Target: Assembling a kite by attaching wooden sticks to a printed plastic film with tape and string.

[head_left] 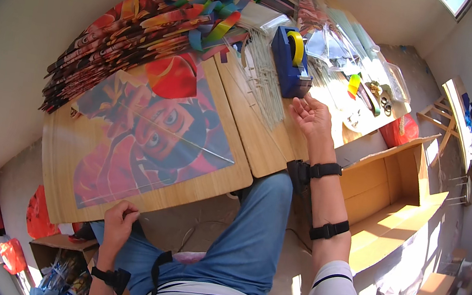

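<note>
A kite [154, 130] printed with a red cartoon figure lies flat on the wooden table, with thin rods across it. My left hand [119, 221] is at the table's near edge, by the kite's lower border. Its fingers are curled closed, and whatever is in them cannot be made out. My right hand [312, 117] is just in front of the cutting end of a blue tape dispenser [288, 64] with a yellow-cored roll. Those fingers are bent inward with the tips together; any tape between them is too small to see.
Stacked printed kites [137, 31] with rainbow tails [214, 26] fill the table's far left. Thin pale rods [261, 72] lie left of the dispenser, small rings [385, 103] to its right. An open cardboard box [386, 193] stands right of my right forearm.
</note>
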Action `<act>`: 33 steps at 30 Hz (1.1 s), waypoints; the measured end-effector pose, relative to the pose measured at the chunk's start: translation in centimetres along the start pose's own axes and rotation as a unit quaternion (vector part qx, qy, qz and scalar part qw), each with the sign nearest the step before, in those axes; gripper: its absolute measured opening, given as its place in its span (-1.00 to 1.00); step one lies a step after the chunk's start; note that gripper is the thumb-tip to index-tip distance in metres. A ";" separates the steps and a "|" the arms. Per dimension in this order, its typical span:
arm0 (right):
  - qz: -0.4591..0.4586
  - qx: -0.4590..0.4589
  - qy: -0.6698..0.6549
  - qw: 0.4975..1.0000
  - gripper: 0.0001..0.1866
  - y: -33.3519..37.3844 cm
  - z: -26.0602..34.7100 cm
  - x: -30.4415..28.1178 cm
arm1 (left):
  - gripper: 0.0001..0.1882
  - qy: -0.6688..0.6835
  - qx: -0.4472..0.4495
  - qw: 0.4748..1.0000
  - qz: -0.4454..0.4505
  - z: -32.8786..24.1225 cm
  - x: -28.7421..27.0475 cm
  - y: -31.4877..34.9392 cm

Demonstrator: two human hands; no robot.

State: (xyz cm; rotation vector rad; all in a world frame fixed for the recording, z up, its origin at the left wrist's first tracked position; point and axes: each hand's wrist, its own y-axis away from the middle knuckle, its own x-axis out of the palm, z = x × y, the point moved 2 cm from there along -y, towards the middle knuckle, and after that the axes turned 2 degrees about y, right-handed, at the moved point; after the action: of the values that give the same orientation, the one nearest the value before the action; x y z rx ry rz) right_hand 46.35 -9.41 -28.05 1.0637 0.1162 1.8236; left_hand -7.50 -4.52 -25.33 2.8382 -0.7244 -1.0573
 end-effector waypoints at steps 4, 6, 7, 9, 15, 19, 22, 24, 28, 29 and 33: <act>-0.021 0.008 0.009 1.000 -0.83 -0.9 -0.1 1.3 | -0.90 -0.012 -0.002 1.000 0.013 -1.3 0.2 -0.2; -0.024 0.014 0.009 1.000 -0.84 -1.2 -0.2 1.6 | -0.90 0.006 -0.012 1.000 0.013 -1.2 0.2 -0.1; -0.028 0.013 0.002 1.000 -0.84 -1.4 -0.4 1.6 | -0.90 0.006 -0.012 1.000 0.013 -1.1 0.1 0.0; -0.031 0.014 -0.006 0.999 -0.83 -1.4 -0.6 1.9 | -0.90 -0.019 -0.005 1.000 0.007 -0.7 -0.2 0.1; 0.023 -0.057 0.007 0.998 -0.85 -1.6 -0.4 1.7 | -0.89 -0.013 -0.009 1.000 0.009 0.1 -0.3 -0.1; -0.032 -0.107 0.050 0.992 -0.88 -1.9 -0.5 2.2 | -0.90 -0.004 0.000 1.000 0.004 -0.6 -0.2 -0.1; -0.118 -0.119 0.113 0.979 -0.90 -2.2 -1.0 3.5 | -0.90 -0.027 0.003 1.000 -0.006 -0.8 -0.8 0.8; -0.176 -0.138 0.190 0.956 -0.92 -3.2 -1.5 1.2 | -0.89 -0.013 -0.010 1.000 -0.012 -0.6 -1.1 1.2; -0.009 -0.244 0.376 0.894 -0.92 0.6 -0.7 0.9 | -0.87 -0.011 0.020 1.000 -0.015 -0.2 -0.8 1.1; 0.040 -0.221 0.398 0.889 -0.92 2.9 -0.5 2.4 | -0.88 -0.028 0.039 0.999 -0.017 -0.4 -0.7 1.0; 0.242 -0.095 0.484 0.835 -0.92 10.4 -7.5 7.1 | -0.83 -0.062 0.050 0.997 -0.015 -0.7 -0.5 1.7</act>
State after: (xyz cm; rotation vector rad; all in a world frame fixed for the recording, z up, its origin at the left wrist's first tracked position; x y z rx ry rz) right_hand 32.87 -6.50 -23.11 -0.0897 0.2733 2.6263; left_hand -8.10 -5.91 -24.23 2.8968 -0.7672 -1.2460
